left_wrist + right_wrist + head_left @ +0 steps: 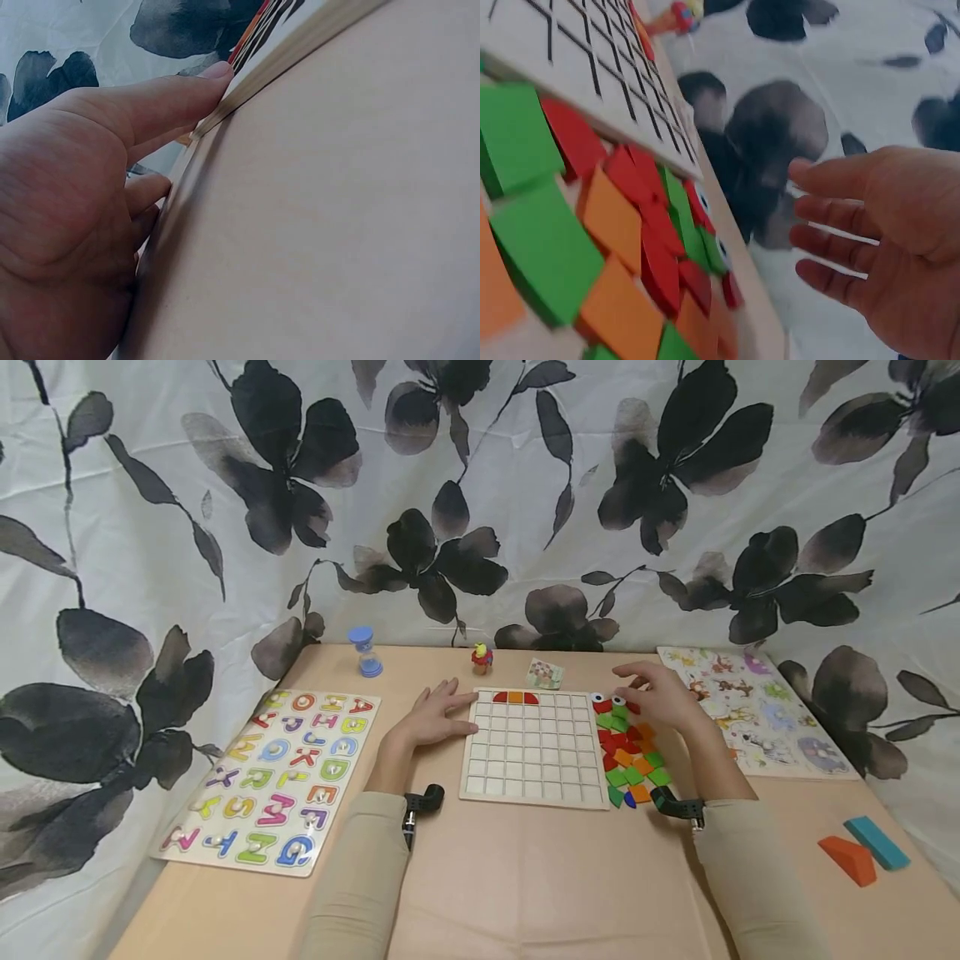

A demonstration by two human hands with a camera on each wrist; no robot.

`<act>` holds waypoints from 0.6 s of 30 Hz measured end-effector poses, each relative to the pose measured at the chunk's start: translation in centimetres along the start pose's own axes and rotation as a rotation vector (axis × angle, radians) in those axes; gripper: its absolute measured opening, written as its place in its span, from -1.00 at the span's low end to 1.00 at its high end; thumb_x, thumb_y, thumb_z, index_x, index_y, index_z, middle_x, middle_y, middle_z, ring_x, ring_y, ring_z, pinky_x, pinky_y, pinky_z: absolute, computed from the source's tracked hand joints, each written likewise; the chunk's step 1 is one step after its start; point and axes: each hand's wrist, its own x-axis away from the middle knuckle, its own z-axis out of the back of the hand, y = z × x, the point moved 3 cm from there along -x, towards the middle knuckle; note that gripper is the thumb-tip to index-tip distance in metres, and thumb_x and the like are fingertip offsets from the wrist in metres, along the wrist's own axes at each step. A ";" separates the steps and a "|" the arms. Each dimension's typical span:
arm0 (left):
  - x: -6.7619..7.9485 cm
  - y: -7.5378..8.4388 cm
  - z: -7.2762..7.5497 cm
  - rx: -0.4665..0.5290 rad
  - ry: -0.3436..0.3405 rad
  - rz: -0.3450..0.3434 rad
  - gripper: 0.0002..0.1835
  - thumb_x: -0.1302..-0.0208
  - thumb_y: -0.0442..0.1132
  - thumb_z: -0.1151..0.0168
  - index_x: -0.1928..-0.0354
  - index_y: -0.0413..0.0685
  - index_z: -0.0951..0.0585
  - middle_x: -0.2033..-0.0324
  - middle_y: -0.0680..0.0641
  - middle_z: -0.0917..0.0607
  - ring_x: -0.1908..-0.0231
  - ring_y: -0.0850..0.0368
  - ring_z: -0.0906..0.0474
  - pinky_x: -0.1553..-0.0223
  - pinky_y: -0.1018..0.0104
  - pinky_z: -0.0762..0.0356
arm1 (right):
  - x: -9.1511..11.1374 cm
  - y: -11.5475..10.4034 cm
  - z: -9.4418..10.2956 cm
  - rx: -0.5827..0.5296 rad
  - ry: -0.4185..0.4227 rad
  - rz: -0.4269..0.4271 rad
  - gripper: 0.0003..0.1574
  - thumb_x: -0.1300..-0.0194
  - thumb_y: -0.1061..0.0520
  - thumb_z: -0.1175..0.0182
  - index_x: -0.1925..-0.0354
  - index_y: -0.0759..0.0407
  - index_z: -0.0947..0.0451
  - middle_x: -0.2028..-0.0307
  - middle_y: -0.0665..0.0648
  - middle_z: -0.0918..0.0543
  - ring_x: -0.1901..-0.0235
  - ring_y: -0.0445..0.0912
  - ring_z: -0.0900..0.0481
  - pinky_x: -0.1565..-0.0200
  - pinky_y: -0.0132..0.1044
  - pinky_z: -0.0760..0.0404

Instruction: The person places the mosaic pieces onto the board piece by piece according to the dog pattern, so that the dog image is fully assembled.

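A white grid board (536, 752) lies in the middle of the table. Red and orange pieces (515, 697) fill part of its top row. My left hand (431, 717) rests at the board's left side, fingers extended; in the left wrist view its thumb (187, 97) touches the board's edge (300, 60). Beside the board's right edge lies a pile of coloured wooden blocks (628, 760), red, green, orange and blue, two of them with eyes. Over the far end of this pile hovers my right hand (660, 692). The right wrist view shows its fingers (832, 240) loosely spread, holding nothing.
An alphabet puzzle board (281, 785) lies at left, an animal puzzle board (757, 718) at right. Along the back stand a blue sand timer (365, 652), a small colourful figure (482, 658) and a picture card (544, 674). Orange (849, 860) and teal (876, 843) blocks sit at far right.
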 end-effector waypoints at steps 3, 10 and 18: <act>-0.1 0.1 0.0 -0.002 -0.001 -0.002 -0.26 -0.15 0.18 -0.28 -0.37 0.16 -0.38 -0.46 -0.26 -0.03 -0.47 -0.19 0.20 -0.44 -0.14 0.38 | 0.2 2.1 0.3 0.037 -0.018 -0.092 -0.54 -0.38 0.08 -0.15 -0.22 0.10 -0.49 0.04 0.20 -0.55 0.18 0.07 -0.46 0.33 -0.23 -0.56; 0.0 0.0 -0.1 0.011 -0.001 0.008 -0.25 -0.14 0.20 -0.28 -0.37 0.19 -0.37 -0.47 -0.24 -0.02 -0.48 -0.16 0.22 -0.44 -0.12 0.41 | 0.1 4.4 -0.4 0.120 -0.062 -0.072 -0.63 -0.32 0.21 -0.18 -0.08 0.22 -0.58 0.11 0.27 -0.63 0.22 0.10 -0.50 0.18 -0.14 -0.53; 0.1 -0.1 -0.2 0.016 0.004 0.017 -0.26 -0.14 0.20 -0.28 -0.37 0.20 -0.38 -0.47 -0.22 -0.02 -0.48 -0.15 0.22 -0.44 -0.11 0.42 | 0.1 4.7 -0.5 0.094 -0.077 -0.074 -0.70 -0.31 0.24 -0.18 -0.01 0.18 -0.60 0.07 0.26 -0.57 0.13 0.13 -0.46 0.02 0.02 -0.50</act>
